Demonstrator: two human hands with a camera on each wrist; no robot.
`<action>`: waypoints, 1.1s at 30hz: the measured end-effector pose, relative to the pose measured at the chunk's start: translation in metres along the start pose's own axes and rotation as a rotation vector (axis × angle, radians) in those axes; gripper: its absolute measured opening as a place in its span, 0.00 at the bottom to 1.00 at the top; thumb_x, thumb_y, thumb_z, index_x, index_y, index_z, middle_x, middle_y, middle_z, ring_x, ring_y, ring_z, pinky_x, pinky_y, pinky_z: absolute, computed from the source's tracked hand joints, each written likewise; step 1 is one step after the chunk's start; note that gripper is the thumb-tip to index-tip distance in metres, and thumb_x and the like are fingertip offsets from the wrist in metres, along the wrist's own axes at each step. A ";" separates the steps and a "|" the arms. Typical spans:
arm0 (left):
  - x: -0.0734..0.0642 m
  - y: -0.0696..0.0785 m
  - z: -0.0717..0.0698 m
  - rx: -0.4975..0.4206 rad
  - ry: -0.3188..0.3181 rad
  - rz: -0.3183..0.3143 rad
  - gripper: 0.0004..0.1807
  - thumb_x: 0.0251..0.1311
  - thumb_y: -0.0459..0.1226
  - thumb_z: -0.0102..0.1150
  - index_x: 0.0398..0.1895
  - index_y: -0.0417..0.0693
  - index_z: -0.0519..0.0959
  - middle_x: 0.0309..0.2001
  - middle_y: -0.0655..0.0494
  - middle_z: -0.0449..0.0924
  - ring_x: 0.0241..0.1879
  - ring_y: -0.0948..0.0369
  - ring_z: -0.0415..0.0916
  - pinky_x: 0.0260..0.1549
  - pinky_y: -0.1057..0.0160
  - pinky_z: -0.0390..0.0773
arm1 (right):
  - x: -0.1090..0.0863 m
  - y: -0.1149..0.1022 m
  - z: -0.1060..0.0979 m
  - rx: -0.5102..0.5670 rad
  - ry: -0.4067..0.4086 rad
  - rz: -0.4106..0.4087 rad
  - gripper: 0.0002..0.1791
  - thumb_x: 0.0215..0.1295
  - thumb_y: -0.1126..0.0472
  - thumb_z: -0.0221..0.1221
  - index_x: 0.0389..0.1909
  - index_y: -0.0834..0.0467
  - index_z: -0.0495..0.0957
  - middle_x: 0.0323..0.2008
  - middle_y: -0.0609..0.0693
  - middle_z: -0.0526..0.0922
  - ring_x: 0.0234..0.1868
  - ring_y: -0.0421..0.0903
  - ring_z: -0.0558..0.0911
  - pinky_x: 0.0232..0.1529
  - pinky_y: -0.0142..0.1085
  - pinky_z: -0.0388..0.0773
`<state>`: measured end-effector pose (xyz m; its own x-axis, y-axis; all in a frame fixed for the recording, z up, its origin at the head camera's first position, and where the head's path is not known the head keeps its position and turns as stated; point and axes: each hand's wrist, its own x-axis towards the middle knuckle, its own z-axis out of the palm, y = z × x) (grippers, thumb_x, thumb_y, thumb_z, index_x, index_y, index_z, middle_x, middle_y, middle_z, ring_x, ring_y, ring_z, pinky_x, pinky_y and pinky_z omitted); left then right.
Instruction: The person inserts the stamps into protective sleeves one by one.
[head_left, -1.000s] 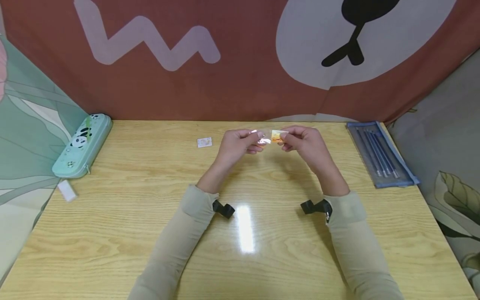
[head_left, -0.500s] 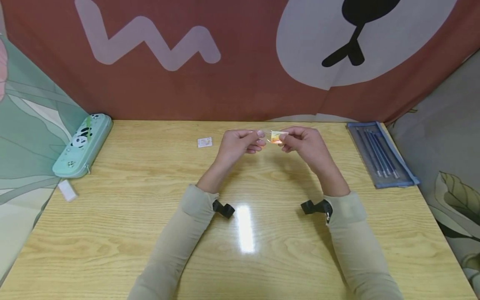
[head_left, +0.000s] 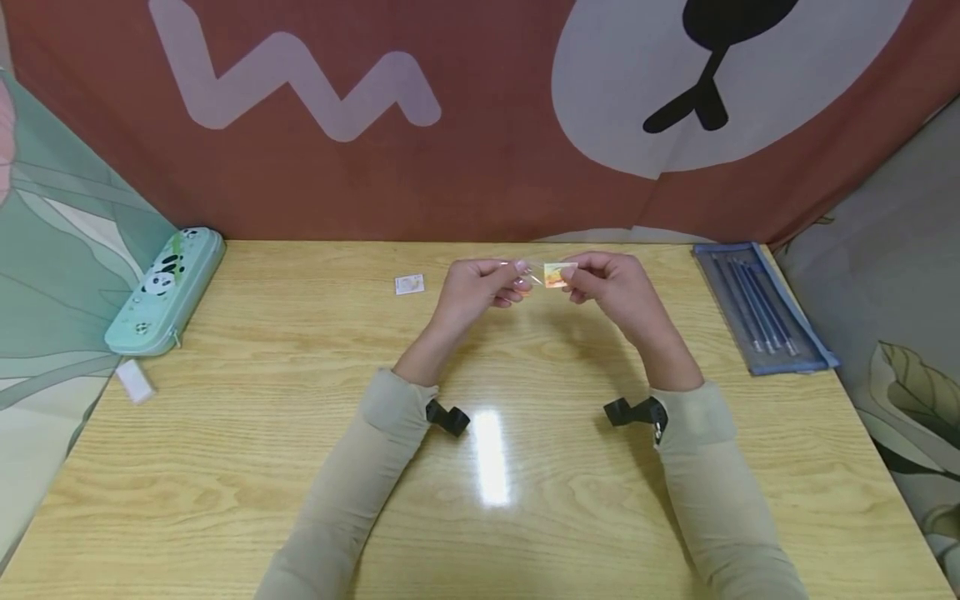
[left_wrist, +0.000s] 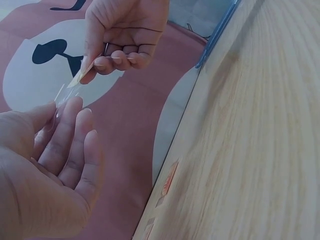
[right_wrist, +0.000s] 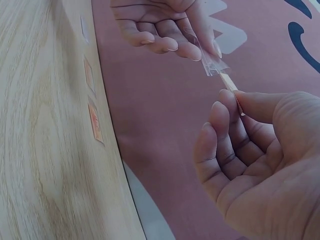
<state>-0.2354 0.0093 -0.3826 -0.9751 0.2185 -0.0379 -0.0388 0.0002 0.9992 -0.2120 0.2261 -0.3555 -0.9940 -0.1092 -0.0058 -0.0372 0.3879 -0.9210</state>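
Between thumb and index finger, the left hand (head_left: 477,287) pinches a small clear plastic sleeve (right_wrist: 215,64). My right hand (head_left: 611,283) pinches a small stamp-like paper (head_left: 557,275) printed in yellow and orange. Both are held above the far part of the table. In the right wrist view the paper's end meets the sleeve's edge; whether it is inside cannot be told. A similar small printed paper (head_left: 409,285) lies flat to the left of the left hand. Farther along the table, the right wrist view has an orange-red one (right_wrist: 95,124), hidden by the hands from the head.
A mint panda pencil case (head_left: 167,292) lies at the left edge with a white eraser-like block (head_left: 135,382) below it. On the right is a blue mesh pouch (head_left: 765,308) holding several pencils. A red curtain (head_left: 480,183) stands behind the table (head_left: 300,467).
The sleeve has tilted in the left hand, and its bright gleam has thinned. The paper in the right hand has shifted very slightly right. Both arms stay nearly still.
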 end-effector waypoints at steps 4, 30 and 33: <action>0.001 0.000 0.000 0.004 0.001 0.005 0.16 0.67 0.45 0.65 0.42 0.39 0.89 0.33 0.48 0.91 0.26 0.65 0.86 0.35 0.56 0.89 | -0.001 0.000 0.000 0.004 0.006 -0.005 0.17 0.73 0.56 0.61 0.49 0.67 0.83 0.30 0.41 0.83 0.31 0.38 0.82 0.39 0.28 0.83; -0.003 0.002 0.004 -0.010 -0.013 0.014 0.18 0.65 0.45 0.67 0.43 0.38 0.88 0.29 0.54 0.90 0.26 0.66 0.85 0.43 0.42 0.86 | -0.002 -0.001 -0.001 -0.014 0.047 -0.027 0.19 0.73 0.53 0.61 0.48 0.67 0.84 0.29 0.41 0.84 0.30 0.38 0.81 0.38 0.28 0.82; -0.003 0.002 0.004 -0.004 -0.010 0.011 0.17 0.65 0.46 0.67 0.41 0.39 0.89 0.30 0.54 0.90 0.26 0.65 0.85 0.42 0.43 0.86 | -0.001 -0.001 0.000 0.001 0.057 -0.027 0.19 0.72 0.53 0.61 0.49 0.67 0.84 0.28 0.41 0.84 0.30 0.38 0.81 0.37 0.28 0.82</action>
<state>-0.2316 0.0124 -0.3803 -0.9732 0.2284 -0.0263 -0.0286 -0.0066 0.9996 -0.2108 0.2258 -0.3551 -0.9969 -0.0674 0.0413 -0.0642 0.3850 -0.9207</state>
